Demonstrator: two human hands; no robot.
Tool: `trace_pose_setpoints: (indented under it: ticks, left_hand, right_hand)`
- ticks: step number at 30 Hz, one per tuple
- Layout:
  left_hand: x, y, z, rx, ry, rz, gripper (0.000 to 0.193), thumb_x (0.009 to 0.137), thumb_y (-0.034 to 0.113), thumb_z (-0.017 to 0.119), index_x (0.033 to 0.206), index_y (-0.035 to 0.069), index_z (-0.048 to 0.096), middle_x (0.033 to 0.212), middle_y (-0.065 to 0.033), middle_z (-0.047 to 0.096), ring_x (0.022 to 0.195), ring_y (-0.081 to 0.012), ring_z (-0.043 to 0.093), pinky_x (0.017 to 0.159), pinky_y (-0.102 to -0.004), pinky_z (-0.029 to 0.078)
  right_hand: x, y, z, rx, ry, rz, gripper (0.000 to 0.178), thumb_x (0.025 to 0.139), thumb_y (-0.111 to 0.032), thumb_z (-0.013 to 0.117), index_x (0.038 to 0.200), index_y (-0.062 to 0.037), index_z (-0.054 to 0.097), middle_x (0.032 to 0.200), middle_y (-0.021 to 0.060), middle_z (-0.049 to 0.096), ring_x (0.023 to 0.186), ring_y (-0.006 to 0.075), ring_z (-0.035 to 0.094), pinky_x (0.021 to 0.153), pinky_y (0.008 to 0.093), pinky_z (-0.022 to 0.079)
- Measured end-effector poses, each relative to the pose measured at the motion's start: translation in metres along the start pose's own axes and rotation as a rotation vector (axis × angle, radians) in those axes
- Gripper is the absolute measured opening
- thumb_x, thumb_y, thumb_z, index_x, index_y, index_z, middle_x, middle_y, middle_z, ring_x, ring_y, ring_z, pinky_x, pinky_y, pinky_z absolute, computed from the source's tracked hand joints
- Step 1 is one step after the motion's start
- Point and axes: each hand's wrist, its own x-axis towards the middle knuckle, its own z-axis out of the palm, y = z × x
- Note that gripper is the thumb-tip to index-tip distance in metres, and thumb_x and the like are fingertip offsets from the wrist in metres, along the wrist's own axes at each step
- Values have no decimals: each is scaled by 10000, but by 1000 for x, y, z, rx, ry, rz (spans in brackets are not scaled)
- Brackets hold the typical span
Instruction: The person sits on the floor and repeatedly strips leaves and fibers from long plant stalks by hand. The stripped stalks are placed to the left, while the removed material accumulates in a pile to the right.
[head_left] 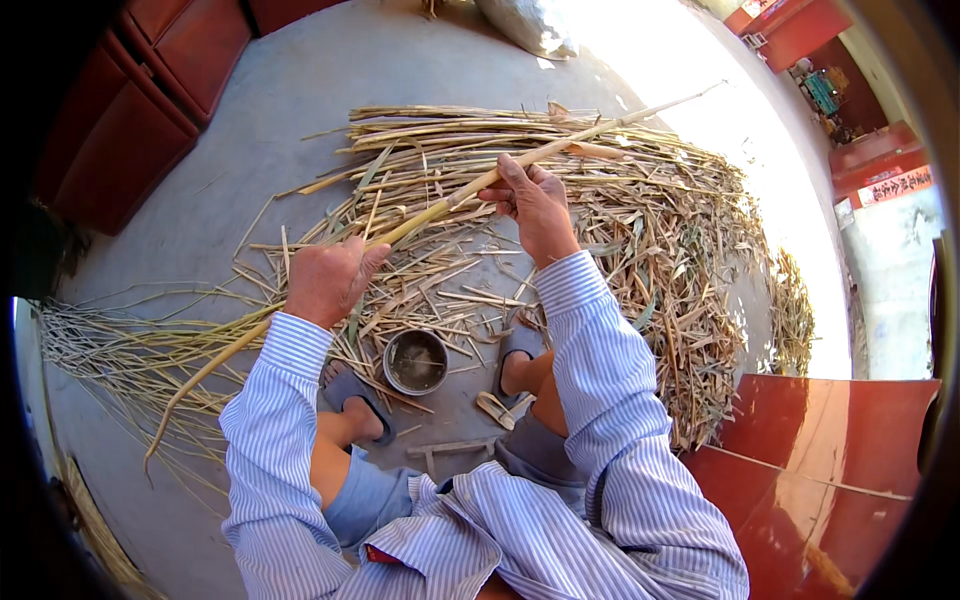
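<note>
A long, pale yellow cane stalk (427, 215) slants across the view, its thin lower end at the left and its tapering tip at the upper right. My left hand (328, 278) is wrapped round it left of the middle, thumb stretched along the stalk. Farther up, my right hand (535, 205) grips the same stalk between thumb and curled fingers. Beneath and beyond it lies a heap of cut stalks (470, 135). A dark round bowl (416, 362) with murky liquid in it stands on the floor between my feet.
Dry leaves and husks (680, 290) pile up at the right. Thin, bare branches (120, 345) spread out at the left. Red armchairs (125, 115) stand at the far left, a pale sack (525, 22) at the back, and a red panel (820, 470) at the lower right.
</note>
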Motion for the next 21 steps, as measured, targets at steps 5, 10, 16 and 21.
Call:
trace_pose_setpoints:
  ticks: [5, 10, 16, 21]
  left_hand:
    - [5, -7, -2, -253, -131, -124, 586, 1003, 510, 387, 673, 51, 539, 587, -170, 541, 582, -377, 568, 541, -461, 437]
    - [16, -8, -26, -354, -183, -145, 575, 994, 513, 411, 703, 41, 562, 608, -174, 537, 603, -380, 560, 541, -447, 427]
    - [43, 26, -24, -380, 68, -98, 371, 934, 394, 603, 857, 31, 616, 634, -129, 564, 532, -270, 536, 510, -365, 406]
    - [40, 21, -33, -728, -1, -210, 345, 905, 339, 683, 888, -2, 637, 611, -56, 567, 555, -102, 518, 499, -282, 389]
  right_hand:
    - [17, 1, -11, 37, -176, -87, 267, 943, -294, 644, 1002, -36, 607, 893, 74, 702, 761, 123, 690, 634, 213, 531]
    - [13, -2, -10, 113, -190, -134, 242, 964, -272, 614, 1007, -35, 597, 879, 79, 700, 753, 137, 689, 650, 231, 544]
    - [-17, 27, 41, 85, -180, -177, 263, 961, -280, 620, 985, -22, 574, 817, 85, 695, 709, 156, 685, 634, 251, 522]
    - [-22, 26, 40, 260, -201, -136, 255, 961, -278, 619, 1005, -30, 582, 842, 69, 694, 719, 137, 685, 619, 226, 524]
